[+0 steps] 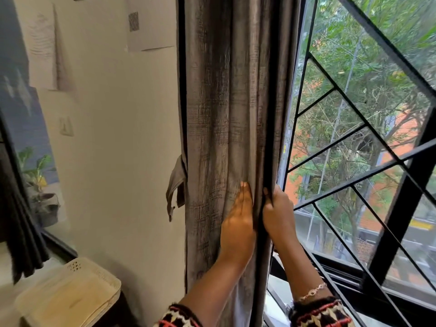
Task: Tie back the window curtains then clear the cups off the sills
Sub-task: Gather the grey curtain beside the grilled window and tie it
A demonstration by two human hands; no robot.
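A grey curtain (226,114) hangs gathered at the left side of the window. My left hand (238,220) lies flat against its folds with the fingers straight. My right hand (278,213) grips the curtain's dark right edge, fingers curled round it. A grey fabric tie-back strap (175,185) hangs loose from the wall at the curtain's left side. No cup shows in this view.
The window (354,138) has a black metal grille with trees outside. Its sill (278,291) shows under my right forearm. A wooden-topped stool (70,291) stands at lower left. Another dark curtain (21,220) hangs at the far left.
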